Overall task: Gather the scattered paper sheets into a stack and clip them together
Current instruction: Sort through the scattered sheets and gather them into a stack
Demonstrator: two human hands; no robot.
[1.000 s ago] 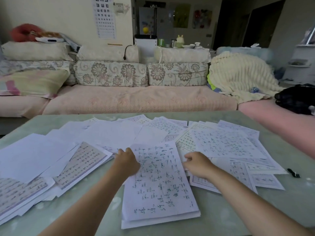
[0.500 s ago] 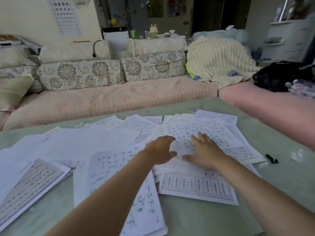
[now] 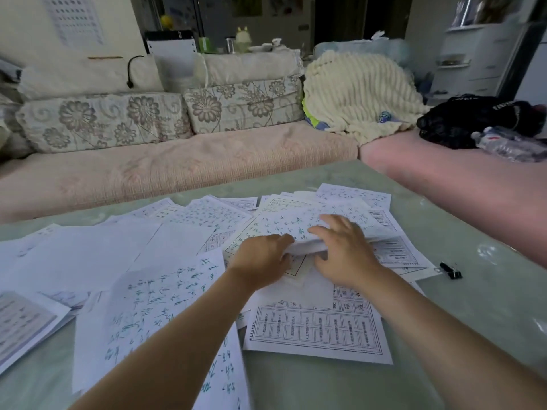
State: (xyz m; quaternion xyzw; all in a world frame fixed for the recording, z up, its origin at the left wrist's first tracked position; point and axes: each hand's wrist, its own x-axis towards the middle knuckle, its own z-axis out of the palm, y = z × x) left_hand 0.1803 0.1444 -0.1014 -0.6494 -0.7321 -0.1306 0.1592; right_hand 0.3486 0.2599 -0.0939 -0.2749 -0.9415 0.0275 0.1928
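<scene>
paper sheets (image 3: 183,294): spread loose and overlapping all over the green worktop (image 3: 461,327)
left hand (image 3: 263,257): grip curled round the near edge of a few lifted sheets mid-pile
right hand (image 3: 346,250): fingers flat on top of those same sheets, thumb tucked under, so it's pinching them
binder clip (image 3: 450,270): on the worktop just right of the pile, apart from both hands
behind: sofa (image 3: 177,170) with floral cushions

Paper sheets (image 3: 165,306) were thin and matt, one bunch bending softly. The table (image 3: 488,306) had a smooth, glossy green top that caught bright glints. The binder clip (image 3: 450,270) looked like black metal. The sofa cover (image 3: 177,170) was rough woven cloth, the blanket (image 3: 361,93) ribbed and fleecy.
</scene>
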